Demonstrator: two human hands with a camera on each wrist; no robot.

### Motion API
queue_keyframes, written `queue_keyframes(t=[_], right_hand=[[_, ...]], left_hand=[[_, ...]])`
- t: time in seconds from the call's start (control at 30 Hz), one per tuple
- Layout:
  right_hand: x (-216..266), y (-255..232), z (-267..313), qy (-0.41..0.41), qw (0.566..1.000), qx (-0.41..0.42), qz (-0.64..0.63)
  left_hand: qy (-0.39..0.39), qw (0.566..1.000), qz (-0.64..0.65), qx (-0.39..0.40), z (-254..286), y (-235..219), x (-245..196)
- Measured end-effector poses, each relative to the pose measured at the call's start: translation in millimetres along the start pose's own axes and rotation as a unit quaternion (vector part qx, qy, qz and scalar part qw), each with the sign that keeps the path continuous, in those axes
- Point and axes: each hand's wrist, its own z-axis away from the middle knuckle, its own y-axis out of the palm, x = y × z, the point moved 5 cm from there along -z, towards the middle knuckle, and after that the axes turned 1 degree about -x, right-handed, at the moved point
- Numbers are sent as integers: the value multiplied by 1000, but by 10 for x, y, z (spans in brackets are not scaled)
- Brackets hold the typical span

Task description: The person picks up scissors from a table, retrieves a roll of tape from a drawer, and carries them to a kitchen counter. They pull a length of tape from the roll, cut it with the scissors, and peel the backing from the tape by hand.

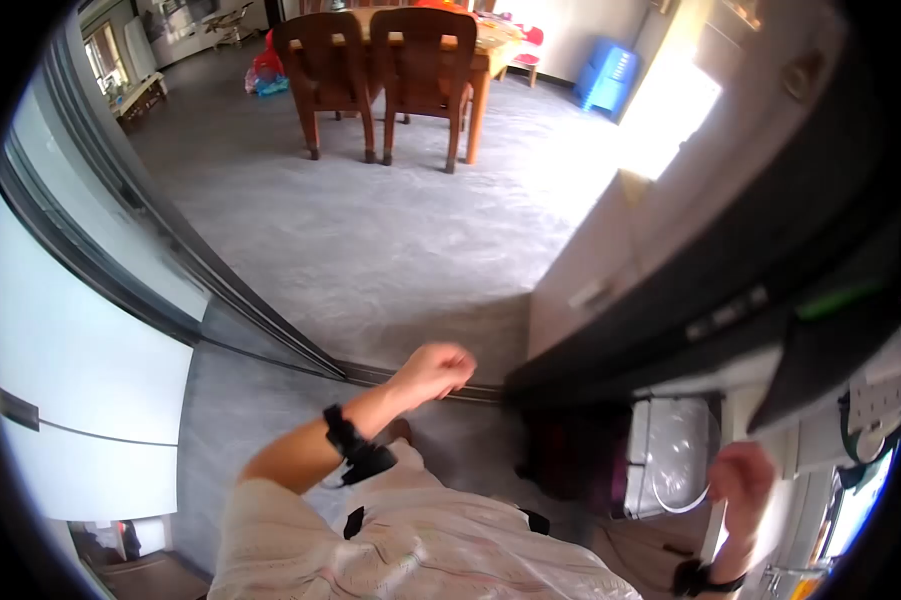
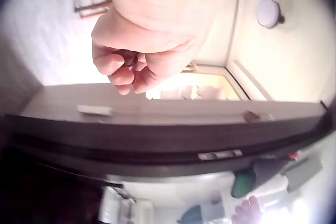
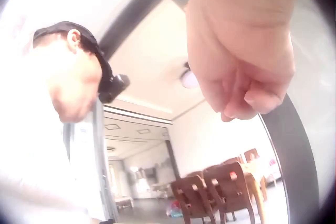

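Note:
In the head view, my left hand (image 1: pixel 435 370) is held out over the doorway's floor track, its fingers loosely curled. The left wrist view shows the same hand (image 2: pixel 142 50) with its fingers bent inward around a dark gap; no held thing can be made out there. At the lower right of the head view, my right hand (image 1: pixel 742 485) is blurred, beside a clear plastic-covered container (image 1: pixel 675 455), and I cannot tell whether they touch. In the right wrist view the fingers of that hand (image 3: pixel 244 82) hang loosely bent, with nothing visible in them.
Beyond the sliding door frame (image 1: pixel 260 310), wooden chairs (image 1: pixel 425 60) stand at a table (image 1: pixel 495 50) on a grey floor. A blue stool (image 1: pixel 606 75) is farther right. A pale cabinet (image 1: pixel 585 270) borders the opening's right side; white cabinet doors (image 1: pixel 90 350) are at left.

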Motion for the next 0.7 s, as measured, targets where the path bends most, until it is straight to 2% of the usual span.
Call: queue_keyframes(t=[0.03, 0.07, 0.1, 0.13, 0.17, 0.2, 0.23, 0.27, 0.3, 0.37, 0.5, 0.6, 0.7], right_hand=[[-3, 16, -39, -3, 1000, 7, -3], [-95, 138, -6, 19, 1000, 3, -3], [190, 729, -469, 33, 999, -4, 34], [163, 1014, -572, 54, 998, 25, 7], [153, 1277, -653, 82, 995, 55, -16], [100, 1637, -764, 101, 991, 80, -29], [146, 1836, -922, 113, 989, 97, -12], [258, 2019, -1108, 90, 989, 117, -1], [260, 2150, -1238, 106, 987, 124, 13], [321, 2492, -1538, 83, 981, 172, -12], [436, 3132, -2200, 115, 965, 235, 10], [512, 3638, -2923, 119, 957, 262, 37], [583, 4079, -3732, 93, 948, 302, 42]], left_hand=[[-46, 998, 29, -30, 136, -121, 303], [-47, 998, 31, -36, 279, -179, 497], [-68, 992, 96, -49, -78, -725, 672], [-100, 985, 114, -85, -61, -1013, 750], [-107, 983, 117, -91, -48, -1228, 817], [-117, 980, 101, -123, 70, -1640, 746], [-117, 977, 109, -141, 22, -1805, 751], [-90, 978, 125, -139, -138, -1928, 731], [-105, 974, 141, -140, -227, -1965, 822], [-92, 971, 163, -148, -463, -2182, 791], [-104, 963, 191, -160, -919, -2527, 755], [-97, 953, 243, -152, -1327, -2877, 844], [-91, 926, 286, -229, -1560, -3379, 754]])
